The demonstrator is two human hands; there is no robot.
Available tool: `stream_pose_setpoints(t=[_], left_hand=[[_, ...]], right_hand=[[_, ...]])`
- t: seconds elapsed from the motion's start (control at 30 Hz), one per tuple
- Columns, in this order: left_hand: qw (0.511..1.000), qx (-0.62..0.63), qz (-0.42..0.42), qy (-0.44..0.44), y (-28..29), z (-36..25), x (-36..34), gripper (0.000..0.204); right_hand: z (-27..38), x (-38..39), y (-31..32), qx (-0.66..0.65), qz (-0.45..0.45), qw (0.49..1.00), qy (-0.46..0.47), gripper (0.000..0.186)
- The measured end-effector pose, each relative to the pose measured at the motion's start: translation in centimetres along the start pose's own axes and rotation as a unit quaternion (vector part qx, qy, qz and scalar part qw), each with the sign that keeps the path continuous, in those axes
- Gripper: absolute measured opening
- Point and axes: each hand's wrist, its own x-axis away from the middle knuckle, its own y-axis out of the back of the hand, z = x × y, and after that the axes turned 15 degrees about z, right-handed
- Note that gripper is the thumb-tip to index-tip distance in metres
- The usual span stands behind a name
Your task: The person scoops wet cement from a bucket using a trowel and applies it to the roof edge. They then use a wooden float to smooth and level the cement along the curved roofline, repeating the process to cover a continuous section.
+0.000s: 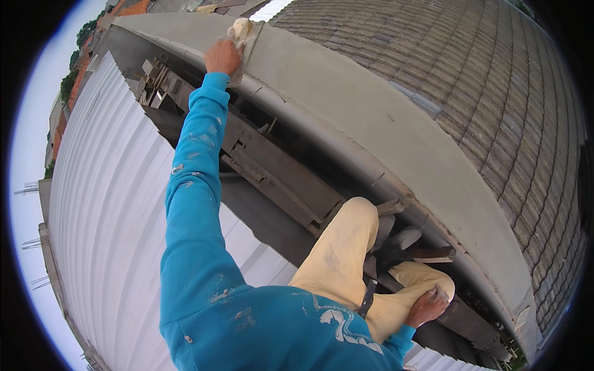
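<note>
My left hand [224, 57] is stretched far up, closed on the pale handle of a flat trowel or float [241, 28], which lies against the long grey rendered ledge [371, 99]. Mortar smudges mark the blue sleeve [198, 154]. Low on the right, my right hand [431, 304] rests with curled fingers gripping my bent right knee [433, 277], in pale trousers. My other knee [359, 216] is raised beside the underside of the ledge.
Dark beams and boards [278, 185] lie in a shadowed gap below the ledge. White corrugated sheeting [105, 198] slopes at left, grey roof tiles [470, 74] at right. Rebar [34, 244] sticks up beyond the far left edge, with distant orange roofs and trees.
</note>
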Motion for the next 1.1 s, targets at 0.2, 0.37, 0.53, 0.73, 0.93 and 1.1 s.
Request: stream_pose_setpoints(t=[0.2, 0.37, 0.53, 0.73, 0.93, 1.1], left_hand=[[1.000, -0.018, -0.016, -0.020, -0.7, 1.1, -2.9, 0.054], [0.998, -0.008, -0.045, -0.033, 0.0, -1.3, 1.3, 0.054], [0.998, -0.011, 0.025, 0.059, -0.1, 1.3, -5.1, 0.061], [0.996, 0.027, -0.022, -0.083, 2.6, -6.5, 6.8, 0.064], [0.973, 0.090, -0.030, -0.210, 5.1, -12.9, 15.3, 0.062], [0.996, 0.037, -0.011, -0.076, 3.2, -7.2, 3.5, 0.060]], right_hand=[[0.2, -0.2, 0.2, 0.006, -0.023, 1.000, 0.016, 0.019], [0.1, -0.1, 0.0, 0.011, -0.037, 0.999, 0.034, 0.018], [-0.4, -0.2, 0.1, -0.019, -0.031, 0.998, 0.049, 0.019], [1.1, -0.3, 0.7, -0.016, -0.030, 0.998, 0.054, 0.020], [-0.6, -0.6, -0.1, -0.003, -0.040, 0.998, 0.052, 0.021], [-1.0, -0.6, -0.3, -0.055, -0.051, 0.994, 0.077, 0.019]])
